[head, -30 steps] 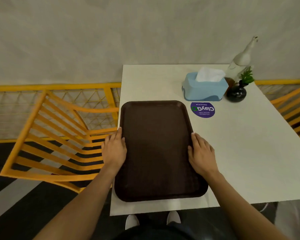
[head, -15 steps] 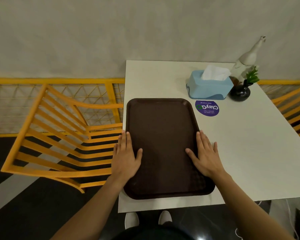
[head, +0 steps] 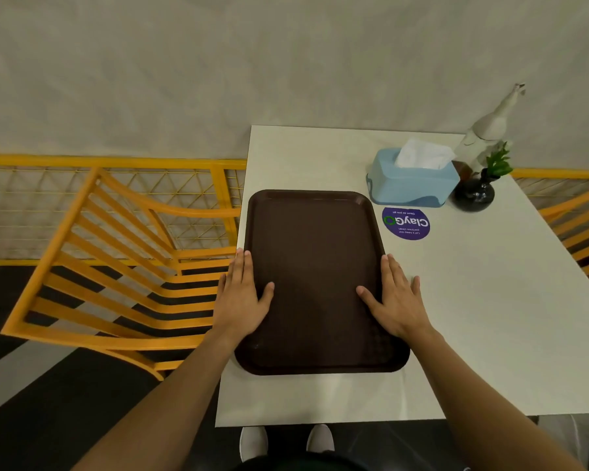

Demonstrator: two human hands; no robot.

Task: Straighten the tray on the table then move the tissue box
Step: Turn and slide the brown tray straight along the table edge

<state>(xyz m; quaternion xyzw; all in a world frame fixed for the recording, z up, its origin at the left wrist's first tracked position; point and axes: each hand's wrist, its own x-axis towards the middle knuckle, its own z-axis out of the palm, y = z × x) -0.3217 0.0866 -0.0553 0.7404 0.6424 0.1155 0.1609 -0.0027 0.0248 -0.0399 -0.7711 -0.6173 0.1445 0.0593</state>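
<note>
Bare forearms, no sleeves; white shoes (head: 286, 443); dark garment below.

L hand (head: 244, 300) & R hand (head: 393, 300) flat, palms down, fingers fwd, thumbs inward, arms extended.

A white table (head: 473, 317) stands against the wall. A big brown tray (head: 317, 266) lies flat on its left side, and two hands press flat on the tray's long edges. Behind the tray, at the back right, sit a blue tissue box (head: 412, 183), a small black vase (head: 474, 197) with a green plant and a white bottle (head: 487, 130), and a round purple sticker (head: 406, 223) lies just in front of the box.
</note>
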